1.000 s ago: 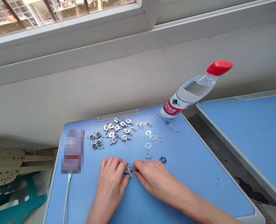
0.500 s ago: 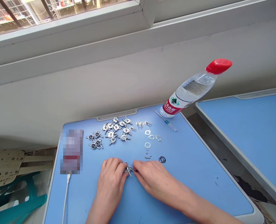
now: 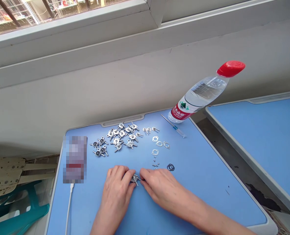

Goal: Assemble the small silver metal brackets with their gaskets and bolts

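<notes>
- The left hand (image 3: 117, 186) is curling closed, its fingertips (image 3: 131, 172) gripping a small metal fitting (image 3: 134, 178) from one side; the right hand (image 3: 157, 186) is curling in the same way, gripping it from the other side;
- the fitting is sitting between both hands, just above the blue desk (image 3: 208, 195), with a thin pin pointing down and toward the person;
- a cluster of similar metal fittings (image 3: 118, 137) is lying beyond the hands; flat metal gaskets (image 3: 159, 143), tiny screws (image 3: 155, 164) and black O-rings (image 3: 170, 167) are lying to its right;
- a blue-handled screwdriver (image 3: 175, 129) is lying near the far edge, beside a water bottle (image 3: 199, 94) with a red cap, which is leaning tilted against the wall.
</notes>
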`<state>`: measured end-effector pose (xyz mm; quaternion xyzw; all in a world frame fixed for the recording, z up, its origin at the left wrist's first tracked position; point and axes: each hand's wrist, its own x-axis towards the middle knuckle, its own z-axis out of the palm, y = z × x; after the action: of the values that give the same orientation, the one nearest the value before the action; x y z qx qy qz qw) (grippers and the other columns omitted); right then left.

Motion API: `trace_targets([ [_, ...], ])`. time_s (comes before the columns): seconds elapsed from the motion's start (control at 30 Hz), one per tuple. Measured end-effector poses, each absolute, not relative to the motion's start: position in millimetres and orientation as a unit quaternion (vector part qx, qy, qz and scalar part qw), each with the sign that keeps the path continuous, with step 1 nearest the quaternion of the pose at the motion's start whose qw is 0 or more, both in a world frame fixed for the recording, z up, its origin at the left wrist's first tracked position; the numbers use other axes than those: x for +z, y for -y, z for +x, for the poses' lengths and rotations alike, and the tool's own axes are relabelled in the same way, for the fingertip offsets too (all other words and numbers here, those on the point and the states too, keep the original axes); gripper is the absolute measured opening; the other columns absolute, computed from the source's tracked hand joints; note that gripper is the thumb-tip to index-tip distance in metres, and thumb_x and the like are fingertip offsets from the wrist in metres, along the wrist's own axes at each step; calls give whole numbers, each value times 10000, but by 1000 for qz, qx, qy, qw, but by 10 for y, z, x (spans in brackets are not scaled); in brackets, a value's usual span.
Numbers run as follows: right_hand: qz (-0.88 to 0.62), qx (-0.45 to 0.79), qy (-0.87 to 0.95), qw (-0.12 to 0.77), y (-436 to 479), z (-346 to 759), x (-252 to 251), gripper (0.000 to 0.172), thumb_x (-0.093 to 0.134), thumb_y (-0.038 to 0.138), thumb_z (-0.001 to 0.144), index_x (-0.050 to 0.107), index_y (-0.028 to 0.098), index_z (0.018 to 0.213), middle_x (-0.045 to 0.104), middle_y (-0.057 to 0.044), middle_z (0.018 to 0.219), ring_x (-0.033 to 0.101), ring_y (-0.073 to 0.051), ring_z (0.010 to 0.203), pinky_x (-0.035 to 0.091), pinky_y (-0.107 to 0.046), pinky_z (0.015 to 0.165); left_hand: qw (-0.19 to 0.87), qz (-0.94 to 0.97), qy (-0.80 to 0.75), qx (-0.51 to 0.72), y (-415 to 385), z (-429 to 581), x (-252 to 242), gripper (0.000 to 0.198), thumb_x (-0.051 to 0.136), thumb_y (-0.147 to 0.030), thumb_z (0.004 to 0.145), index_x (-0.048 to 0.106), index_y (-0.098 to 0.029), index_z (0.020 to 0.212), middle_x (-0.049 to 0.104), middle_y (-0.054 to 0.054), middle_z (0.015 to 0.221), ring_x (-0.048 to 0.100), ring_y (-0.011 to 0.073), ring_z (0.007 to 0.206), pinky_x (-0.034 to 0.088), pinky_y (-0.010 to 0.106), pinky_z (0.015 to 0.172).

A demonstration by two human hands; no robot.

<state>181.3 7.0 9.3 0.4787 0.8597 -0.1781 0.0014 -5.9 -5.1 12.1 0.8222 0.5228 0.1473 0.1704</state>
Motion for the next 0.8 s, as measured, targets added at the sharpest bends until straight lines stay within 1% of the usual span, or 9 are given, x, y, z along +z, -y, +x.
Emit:
trace_targets([
  [0.13,480,-173,-860,7,-55,1808,86,168,470,67,890,490,211,805,633,8,677,576,-184,537,145,-313,527,173,823,-520,147,50,-51,124,226,588,-74,874,582,-210,1055,616,47,984,560,227,857,452,357,737],
  [0.23,481,-169,-860,7,-45,1807,82,166,473,82,899,486,212,797,629,4,675,570,-186,539,142,-315,529,174,824,-517,151,42,-54,118,176,561,-77,893,590,-211,1003,621,42,962,561,217,834,456,348,722],
  [0.4,483,-182,-856,-26,-35,1821,43,175,445,127,938,476,212,788,608,7,654,538,-161,518,167,-312,526,180,826,-511,154,21,-56,108,164,515,-81,919,588,-221,963,627,34,933,573,207,818,466,332,697],
  [0.57,482,-185,-855,-52,-39,1832,13,194,431,138,945,454,211,767,578,18,620,516,-144,496,185,-300,519,199,824,-509,148,12,-45,107,158,521,-56,909,570,-206,892,630,27,906,569,202,813,482,329,695],
  [0.8,472,-175,-863,-39,-70,1804,112,227,440,97,910,419,219,721,559,22,576,490,-155,449,141,-302,497,198,830,-501,144,10,-43,123,144,578,-47,890,573,-190,903,636,26,907,569,214,830,500,346,707],
])
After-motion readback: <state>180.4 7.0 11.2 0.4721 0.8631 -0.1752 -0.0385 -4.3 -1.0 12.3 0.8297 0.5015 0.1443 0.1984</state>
